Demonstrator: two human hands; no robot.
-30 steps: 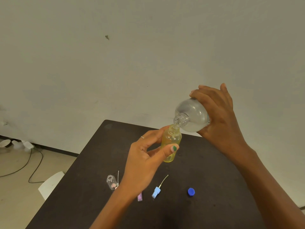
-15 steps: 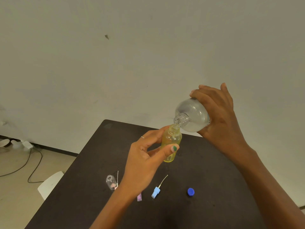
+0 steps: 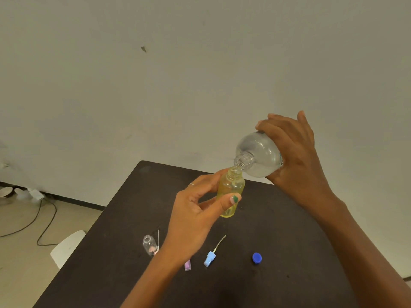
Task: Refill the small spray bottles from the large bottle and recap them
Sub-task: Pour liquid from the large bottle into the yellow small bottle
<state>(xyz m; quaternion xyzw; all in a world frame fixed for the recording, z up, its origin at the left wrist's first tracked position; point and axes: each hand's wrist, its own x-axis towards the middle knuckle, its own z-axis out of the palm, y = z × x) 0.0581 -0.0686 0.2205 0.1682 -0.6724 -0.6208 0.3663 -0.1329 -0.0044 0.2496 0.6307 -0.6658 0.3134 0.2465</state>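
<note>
My left hand [image 3: 195,210] holds a small yellow bottle [image 3: 230,192] upright above the dark table [image 3: 278,252], thumb across its front. My right hand [image 3: 295,156] grips the large clear bottle [image 3: 259,154], tilted down so its open neck sits just over the yellow bottle's mouth. On the table lie a small clear bottle [image 3: 149,244] with a thin tube beside it, a light blue spray cap [image 3: 210,257] with its dip tube, a purple piece [image 3: 187,265] partly hidden by my left wrist, and a blue screw cap [image 3: 256,257].
A pale wall stands behind the table's far edge. Left of the table, on the floor, lie black cables [image 3: 44,218] and a white object [image 3: 66,247] beside the table's left edge.
</note>
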